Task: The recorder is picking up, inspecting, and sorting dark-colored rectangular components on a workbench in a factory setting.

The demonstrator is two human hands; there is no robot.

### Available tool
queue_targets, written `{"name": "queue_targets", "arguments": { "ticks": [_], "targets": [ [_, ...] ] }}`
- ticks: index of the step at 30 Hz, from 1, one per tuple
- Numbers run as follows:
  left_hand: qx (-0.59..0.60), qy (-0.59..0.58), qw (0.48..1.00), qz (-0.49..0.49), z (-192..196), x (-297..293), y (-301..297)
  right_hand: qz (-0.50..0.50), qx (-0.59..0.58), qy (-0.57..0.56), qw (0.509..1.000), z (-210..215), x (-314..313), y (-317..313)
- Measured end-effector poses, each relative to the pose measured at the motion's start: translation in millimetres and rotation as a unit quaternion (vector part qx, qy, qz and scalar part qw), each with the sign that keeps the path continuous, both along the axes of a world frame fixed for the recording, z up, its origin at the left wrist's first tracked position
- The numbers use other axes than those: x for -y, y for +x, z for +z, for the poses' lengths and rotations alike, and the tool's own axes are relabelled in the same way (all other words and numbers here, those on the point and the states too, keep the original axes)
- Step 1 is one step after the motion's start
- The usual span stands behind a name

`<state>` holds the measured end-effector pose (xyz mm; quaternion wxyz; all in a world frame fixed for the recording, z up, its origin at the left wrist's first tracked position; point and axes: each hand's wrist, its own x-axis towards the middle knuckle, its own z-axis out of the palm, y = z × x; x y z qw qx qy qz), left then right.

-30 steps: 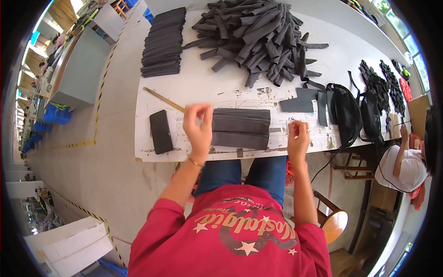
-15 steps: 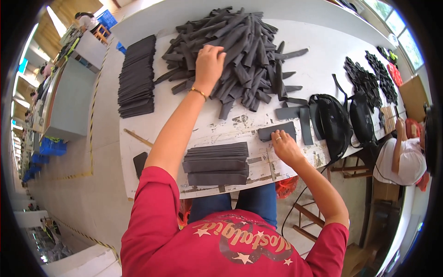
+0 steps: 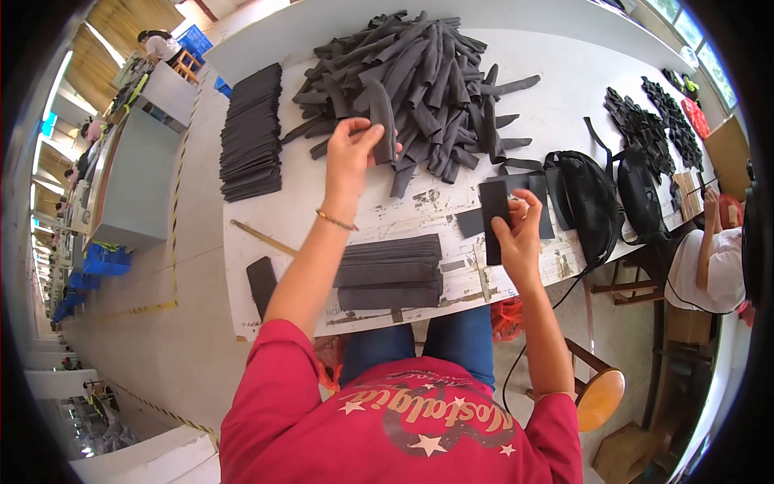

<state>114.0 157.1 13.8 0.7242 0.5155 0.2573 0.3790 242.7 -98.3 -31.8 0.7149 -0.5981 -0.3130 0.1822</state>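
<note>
My left hand (image 3: 353,153) grips one dark grey strip (image 3: 384,127) and lifts it off the near edge of a big heap of grey strips (image 3: 419,81) on the white table (image 3: 564,89). My right hand (image 3: 516,234) holds a flat black rectangular piece (image 3: 493,219) upright above the table's front right part. Just in front of my body lies a neat stack of folded grey strips (image 3: 391,273), partly hidden by my left forearm.
A tidy row of dark pieces (image 3: 251,133) lies at the table's left. A wooden stick (image 3: 262,237) and a small black block (image 3: 261,282) sit front left. Black bags (image 3: 592,202) and dark parts (image 3: 645,129) lie right. Another person (image 3: 709,258) sits at the right; a stool (image 3: 601,395) stands beside me.
My left hand has drawn back from the heap with one strip in it. My right hand has picked the flat black piece up off the table.
</note>
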Motion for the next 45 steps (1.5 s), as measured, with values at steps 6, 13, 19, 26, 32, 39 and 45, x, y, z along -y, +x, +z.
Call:
{"name": "queue_targets", "arguments": {
  "ticks": [6, 13, 19, 26, 32, 39, 45],
  "targets": [
    [0.099, -0.178, 0.978, 0.031, -24, 43, -50, 0.033, 0.227, -0.139, 0.963, 17, 6, -64],
    [0.1, -0.255, 0.961, 0.021, -14, 77, -79, 0.052, 0.476, -0.096, 0.873, 33, 19, -94],
    [0.11, -0.227, 0.968, -0.004, 2, 100, -87, 0.042, 0.437, -0.075, 0.895, 47, 17, -107],
    [0.1, -0.227, 0.968, -0.048, 6, 115, -90, -0.047, 0.535, -0.038, 0.843, 57, 10, -107],
    [0.101, -0.212, 0.972, -0.031, 7, 116, -91, -0.045, 0.538, -0.016, 0.842, 69, 15, -108],
    [0.104, -0.216, 0.969, -0.065, 9, 124, -93, -0.058, 0.555, -0.03, 0.829, 72, 10, -103],
    [0.112, -0.242, 0.962, -0.059, 9, 123, -95, -0.042, 0.569, -0.04, 0.821, 77, 12, -102]
  ]
}}
